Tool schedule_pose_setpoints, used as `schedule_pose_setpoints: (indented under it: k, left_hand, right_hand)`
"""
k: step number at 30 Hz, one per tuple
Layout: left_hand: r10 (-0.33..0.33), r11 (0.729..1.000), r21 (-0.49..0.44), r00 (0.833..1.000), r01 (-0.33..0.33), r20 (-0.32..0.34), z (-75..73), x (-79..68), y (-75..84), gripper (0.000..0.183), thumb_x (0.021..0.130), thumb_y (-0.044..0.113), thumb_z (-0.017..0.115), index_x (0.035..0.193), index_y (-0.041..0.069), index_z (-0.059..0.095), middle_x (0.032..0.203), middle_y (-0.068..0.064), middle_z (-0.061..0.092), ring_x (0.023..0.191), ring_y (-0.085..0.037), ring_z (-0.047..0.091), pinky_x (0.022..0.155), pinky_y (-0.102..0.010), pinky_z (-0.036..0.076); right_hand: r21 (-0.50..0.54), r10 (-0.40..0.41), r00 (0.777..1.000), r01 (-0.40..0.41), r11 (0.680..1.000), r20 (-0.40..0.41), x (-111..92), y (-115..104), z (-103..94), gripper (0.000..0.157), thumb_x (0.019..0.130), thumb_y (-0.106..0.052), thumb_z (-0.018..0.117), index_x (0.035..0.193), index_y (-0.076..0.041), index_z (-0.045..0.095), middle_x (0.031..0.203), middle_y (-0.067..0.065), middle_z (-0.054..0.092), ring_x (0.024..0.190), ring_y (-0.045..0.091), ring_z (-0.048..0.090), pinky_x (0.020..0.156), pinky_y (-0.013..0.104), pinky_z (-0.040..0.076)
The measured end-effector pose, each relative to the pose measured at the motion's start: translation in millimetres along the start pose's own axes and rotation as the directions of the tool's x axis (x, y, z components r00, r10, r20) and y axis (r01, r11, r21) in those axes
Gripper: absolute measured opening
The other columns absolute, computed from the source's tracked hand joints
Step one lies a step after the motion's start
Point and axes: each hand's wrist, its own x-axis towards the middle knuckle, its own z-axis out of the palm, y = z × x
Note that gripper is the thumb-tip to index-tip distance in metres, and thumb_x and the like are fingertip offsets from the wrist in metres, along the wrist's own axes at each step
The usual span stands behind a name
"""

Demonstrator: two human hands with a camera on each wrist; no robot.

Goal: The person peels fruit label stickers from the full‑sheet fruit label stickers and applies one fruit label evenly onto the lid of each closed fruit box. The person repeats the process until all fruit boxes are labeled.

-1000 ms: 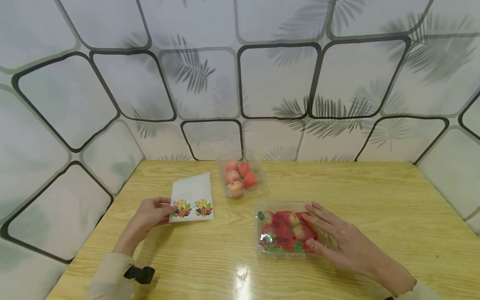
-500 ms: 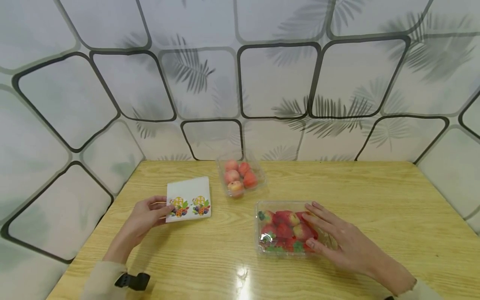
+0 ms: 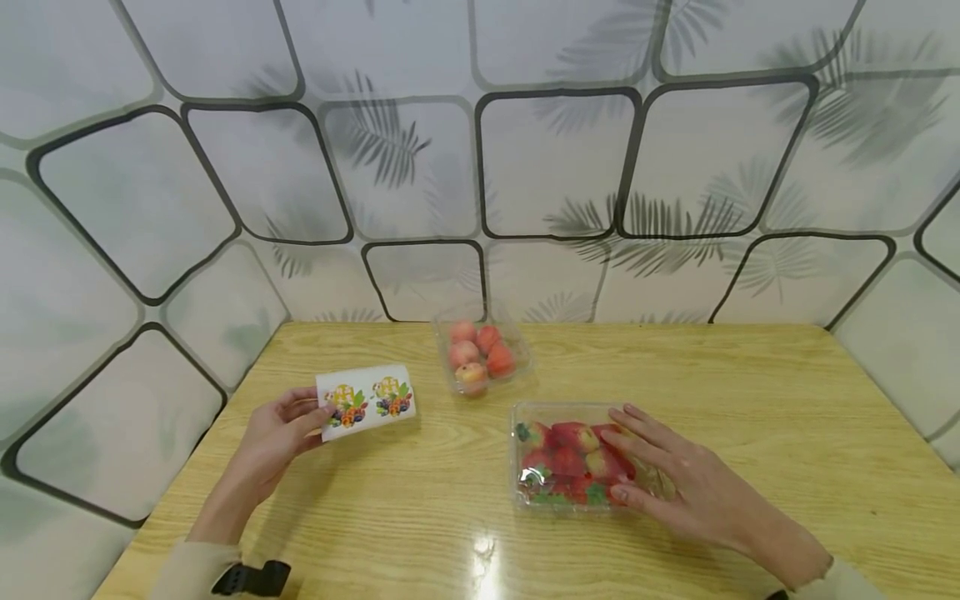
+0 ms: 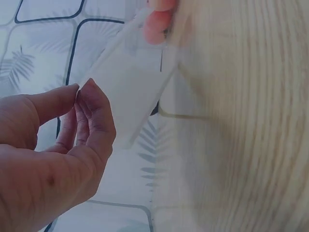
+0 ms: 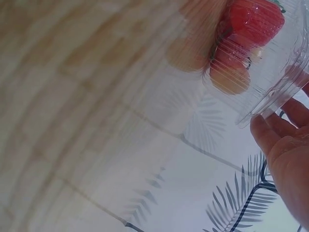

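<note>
My left hand [image 3: 270, 442] pinches the left edge of a white label sheet [image 3: 378, 400] between thumb and fingers. Two colourful printed fruit labels face up on it. In the left wrist view the sheet [image 4: 128, 89] slants above the table, gripped at its near edge. My right hand [image 3: 693, 483] rests its spread fingers on the right end of a clear plastic clamshell box [image 3: 536, 410]. Red strawberries [image 3: 570, 461] with green leaves show through the lid. From the right wrist, the fingers touch the rim of the box [image 5: 277, 102]; part of that hand is out of frame.
A second clear plastic box [image 3: 522, 373] of round, reddish fruits [image 3: 465, 354] stands at the back of the wooden table [image 3: 712, 375], left of centre. Patterned walls [image 3: 555, 167] rise behind the table and along its sides. A dark band [image 3: 251, 577] circles my left wrist.
My left hand has drawn the label sheet left and toward me. The sheet has tipped, so its plain upper part no longer shows. My right hand and both boxes stay put.
</note>
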Motion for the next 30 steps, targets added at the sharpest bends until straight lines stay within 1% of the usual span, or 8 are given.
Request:
schedule_pose_setpoints:
  k: [3, 6, 12, 17, 21, 25, 30]
  left_hand:
    - [0.022, 0.999, -0.037, 1.0, -0.022, -0.007, -0.1, -2.5, 5.5, 0.05, 0.103, 0.025, 0.063, 0.142, 0.0, 0.044, 0.107, 0.011, 0.065, 0.096, -0.002, 0.066, 0.083, -0.025, 0.059]
    - [0.035, 0.997, -0.065, 0.999, -0.036, -0.012, 0.5, -5.1, 11.6, 0.049, 0.102, 0.025, 0.065, 0.14, 0.001, 0.045, 0.105, 0.013, 0.064, 0.095, -0.002, 0.066, 0.082, -0.024, 0.059]
    - [0.053, 0.995, -0.088, 0.998, -0.055, -0.018, 3.5, -8.7, 20.5, 0.048, 0.1, 0.027, 0.067, 0.138, 0.004, 0.047, 0.105, 0.013, 0.065, 0.096, -0.003, 0.065, 0.083, -0.027, 0.06]
    - [0.089, 0.986, -0.14, 0.996, -0.089, -0.009, 8.7, -12.9, 25.9, 0.039, 0.099, 0.026, 0.069, 0.131, 0.01, 0.053, 0.106, 0.013, 0.066, 0.098, -0.005, 0.066, 0.083, -0.028, 0.06]
    - [0.142, 0.974, -0.18, 0.99, -0.136, 0.02, 15.5, -17.2, 30.7, 0.029, 0.099, 0.023, 0.069, 0.124, 0.013, 0.057, 0.106, 0.01, 0.066, 0.098, -0.008, 0.067, 0.082, -0.027, 0.059]
    - [0.181, 0.965, -0.201, 0.982, -0.166, 0.058, 22.7, -19.1, 34.6, 0.026, 0.1, 0.02, 0.068, 0.122, 0.012, 0.059, 0.106, 0.008, 0.067, 0.097, -0.009, 0.067, 0.08, -0.028, 0.059]
    - [0.184, 0.965, -0.205, 0.979, -0.163, 0.091, 32.9, -20.6, 40.3, 0.025, 0.1, 0.018, 0.069, 0.121, 0.011, 0.058, 0.106, 0.008, 0.067, 0.095, -0.009, 0.067, 0.079, -0.027, 0.059]
  right_hand:
    - [-0.01, -0.033, 0.999, 0.033, 0.999, -0.022, 0.0, 1.4, 0.2, 0.061, 0.086, -0.038, 0.082, 0.143, -0.023, 0.062, 0.155, 0.004, 0.052, 0.144, 0.018, 0.049, 0.088, 0.051, 0.06]
    - [-0.025, -0.066, 0.997, 0.065, 0.998, -0.044, 0.4, 2.9, 0.1, 0.062, 0.084, -0.039, 0.084, 0.141, -0.024, 0.064, 0.154, 0.004, 0.054, 0.142, 0.018, 0.051, 0.086, 0.051, 0.061]
    - [-0.052, -0.121, 0.991, 0.118, 0.992, -0.061, 2.5, 5.6, -0.2, 0.066, 0.08, -0.043, 0.086, 0.14, -0.026, 0.065, 0.152, 0.004, 0.055, 0.14, 0.021, 0.053, 0.085, 0.052, 0.061]
    - [-0.061, -0.145, 0.988, 0.142, 0.988, -0.053, 4.6, 7.0, -0.8, 0.066, 0.08, -0.045, 0.085, 0.139, -0.027, 0.065, 0.151, 0.005, 0.057, 0.139, 0.024, 0.052, 0.086, 0.054, 0.06]
    - [-0.063, -0.159, 0.986, 0.156, 0.986, -0.045, 6.5, 7.2, -2.0, 0.064, 0.081, -0.046, 0.085, 0.138, -0.026, 0.066, 0.149, 0.006, 0.058, 0.136, 0.029, 0.054, 0.086, 0.054, 0.06]
    - [-0.065, -0.162, 0.986, 0.159, 0.985, -0.041, 7.2, 7.0, -2.8, 0.062, 0.081, -0.046, 0.084, 0.137, -0.026, 0.067, 0.147, 0.006, 0.06, 0.135, 0.03, 0.055, 0.086, 0.054, 0.06]
    - [-0.065, -0.171, 0.984, 0.167, 0.984, -0.051, 7.6, 7.1, -2.5, 0.062, 0.08, -0.046, 0.085, 0.136, -0.025, 0.068, 0.147, 0.006, 0.06, 0.134, 0.03, 0.055, 0.086, 0.054, 0.06]
